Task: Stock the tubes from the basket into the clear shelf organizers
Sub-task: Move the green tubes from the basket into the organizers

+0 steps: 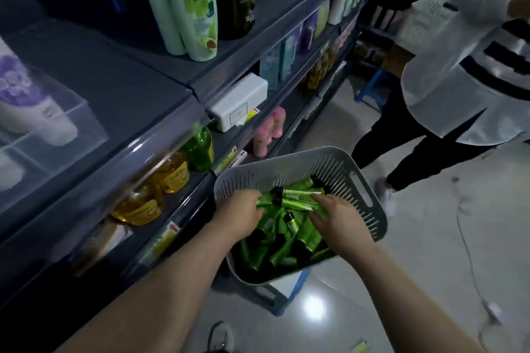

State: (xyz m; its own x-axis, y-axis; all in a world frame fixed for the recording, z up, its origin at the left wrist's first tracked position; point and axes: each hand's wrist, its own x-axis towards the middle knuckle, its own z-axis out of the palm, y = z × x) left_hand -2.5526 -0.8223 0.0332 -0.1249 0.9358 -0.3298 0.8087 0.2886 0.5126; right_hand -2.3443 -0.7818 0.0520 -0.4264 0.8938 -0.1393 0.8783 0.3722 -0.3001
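A grey slotted basket [352,178] stands low beside the shelving, full of several green tubes [289,243] with black caps. Both my hands are inside it. My left hand [239,213] curls its fingers round a few green tubes at the left of the pile. My right hand [337,219] grips the other end of a small bundle of tubes [295,198] lying across the top. A clear shelf organizer [66,123] sits on the upper shelf at far left, holding a white tube with a purple print.
Dark shelving [160,100] runs along the left with shampoo bottles, yellow and green bottles, pink bottles. The basket rests on a blue-and-white stool [286,292]. Another person in a white top [459,80] stands at the right. One green tube [360,347] lies on the tiled floor.
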